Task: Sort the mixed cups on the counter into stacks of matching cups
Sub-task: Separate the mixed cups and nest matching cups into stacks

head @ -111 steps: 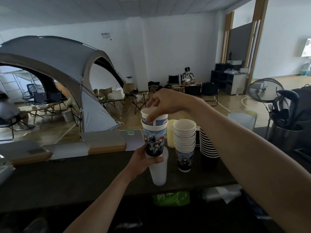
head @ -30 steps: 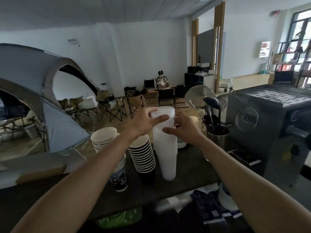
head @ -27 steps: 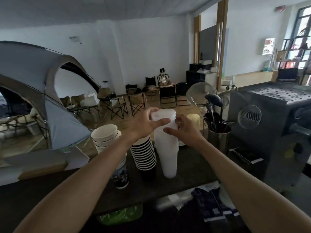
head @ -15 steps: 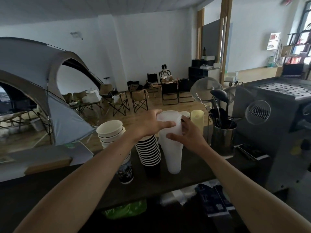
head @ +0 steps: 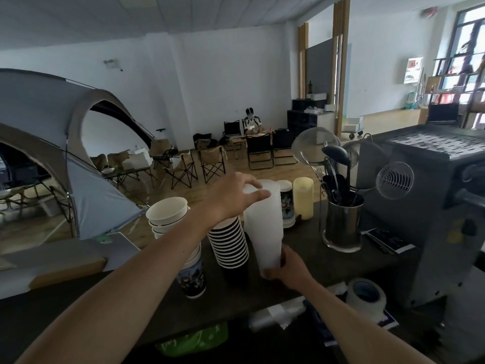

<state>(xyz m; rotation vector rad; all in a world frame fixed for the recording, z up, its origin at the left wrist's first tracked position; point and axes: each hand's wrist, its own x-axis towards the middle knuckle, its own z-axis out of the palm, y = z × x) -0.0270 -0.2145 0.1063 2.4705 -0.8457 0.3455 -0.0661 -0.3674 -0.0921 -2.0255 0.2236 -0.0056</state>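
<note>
A tall stack of frosted clear plastic cups (head: 265, 227) stands on the dark counter (head: 131, 308). My left hand (head: 231, 198) grips its top rim from the left. My right hand (head: 288, 269) holds its base from the right. Left of it is a stack of black cups with white rims (head: 231, 245). Further left stands a stack of white printed paper cups (head: 181, 240). Behind the clear stack are one printed cup (head: 286, 203) and a pale yellow cup stack (head: 303, 198).
A steel holder with dark utensils (head: 341, 222) and a wire strainer (head: 395, 179) stand right of the cups, beside a large grey machine (head: 425, 206). A tape roll (head: 366, 295) lies on the lower shelf. A grey tent (head: 52, 143) is beyond the counter.
My right hand has slid from the upper part of the clear stack down to its base. My left hand stays on the top rim. The view has moved closer.
</note>
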